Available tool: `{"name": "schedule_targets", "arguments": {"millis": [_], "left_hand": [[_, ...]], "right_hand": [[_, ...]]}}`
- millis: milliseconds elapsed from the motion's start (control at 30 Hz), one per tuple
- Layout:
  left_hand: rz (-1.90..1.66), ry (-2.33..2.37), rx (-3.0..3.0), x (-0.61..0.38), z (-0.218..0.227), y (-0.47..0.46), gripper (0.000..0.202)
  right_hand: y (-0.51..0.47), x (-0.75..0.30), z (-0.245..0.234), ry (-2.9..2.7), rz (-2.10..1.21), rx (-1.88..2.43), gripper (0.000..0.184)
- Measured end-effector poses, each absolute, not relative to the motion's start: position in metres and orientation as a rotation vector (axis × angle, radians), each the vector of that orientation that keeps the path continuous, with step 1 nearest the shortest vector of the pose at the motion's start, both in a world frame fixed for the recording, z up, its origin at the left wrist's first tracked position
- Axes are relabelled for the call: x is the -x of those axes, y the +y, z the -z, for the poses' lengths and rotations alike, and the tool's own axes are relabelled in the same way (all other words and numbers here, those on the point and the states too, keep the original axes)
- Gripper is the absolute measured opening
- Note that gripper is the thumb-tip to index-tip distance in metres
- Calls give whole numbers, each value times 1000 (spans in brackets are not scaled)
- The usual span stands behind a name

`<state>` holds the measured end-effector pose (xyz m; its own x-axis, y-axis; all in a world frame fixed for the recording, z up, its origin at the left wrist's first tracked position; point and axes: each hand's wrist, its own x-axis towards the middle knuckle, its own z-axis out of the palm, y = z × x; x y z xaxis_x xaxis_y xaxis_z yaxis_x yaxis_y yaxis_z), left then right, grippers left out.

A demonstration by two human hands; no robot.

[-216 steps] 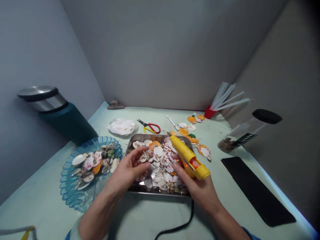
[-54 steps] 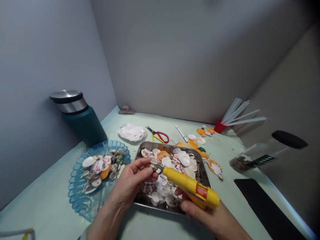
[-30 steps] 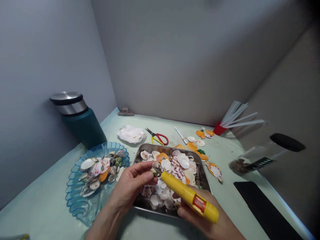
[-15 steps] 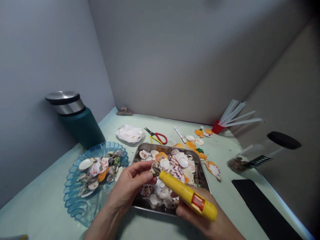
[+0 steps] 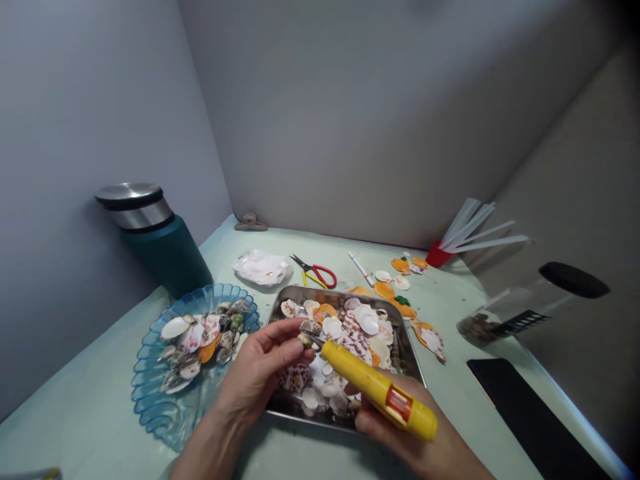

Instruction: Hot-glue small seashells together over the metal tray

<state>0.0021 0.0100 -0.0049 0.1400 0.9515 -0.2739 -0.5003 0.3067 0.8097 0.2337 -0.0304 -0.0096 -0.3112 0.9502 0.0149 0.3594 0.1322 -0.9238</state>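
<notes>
My left hand (image 5: 267, 360) pinches a small shell (image 5: 305, 340) between thumb and fingertips, above the left part of a metal tray (image 5: 295, 419). My right hand (image 5: 390, 420) is wrapped round a yellow glue gun (image 5: 367, 380), whose dark pointed nozzle reaches the small shell. Whether the tip touches the shell, I cannot tell. Under both hands, the tray holds many loose shells (image 5: 353, 343), white, orange and purple-striped. To the left, a blue scalloped plate (image 5: 145, 380) bears more shells and small snail shells.
A dark green bottle (image 5: 170, 257) stands at left. Behind the tray lie a white plastic packet (image 5: 261, 267), red-and-yellow-handled scissors (image 5: 320, 275) and a marker (image 5: 361, 268). Rightward are orange shell pieces (image 5: 429, 338), a red cup (image 5: 438, 254) of glue sticks, a clear jar (image 5: 520, 310) and a black phone (image 5: 530, 413).
The nozzle has shifted slightly against the small shell, and its tip now sits a little higher. The whole view has slid slightly; both hands keep their grips.
</notes>
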Motion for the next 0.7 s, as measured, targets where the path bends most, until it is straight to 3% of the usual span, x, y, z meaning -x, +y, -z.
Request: {"name": "schedule_targets", "arguments": {"millis": [400,533,700], "left_hand": [[-1237,866,-665,-5,4,10,31],[-1227,876,-692,-6,4,11,31],[-1229,875,-695,-5,5,11,31]], "right_hand": [[-31,-234,7,-1826,-1036,1283,22],[-33,-237,13,-1909,-1065,1313,31],[-33,-233,4,-1887,-1027,1237,18]]}}
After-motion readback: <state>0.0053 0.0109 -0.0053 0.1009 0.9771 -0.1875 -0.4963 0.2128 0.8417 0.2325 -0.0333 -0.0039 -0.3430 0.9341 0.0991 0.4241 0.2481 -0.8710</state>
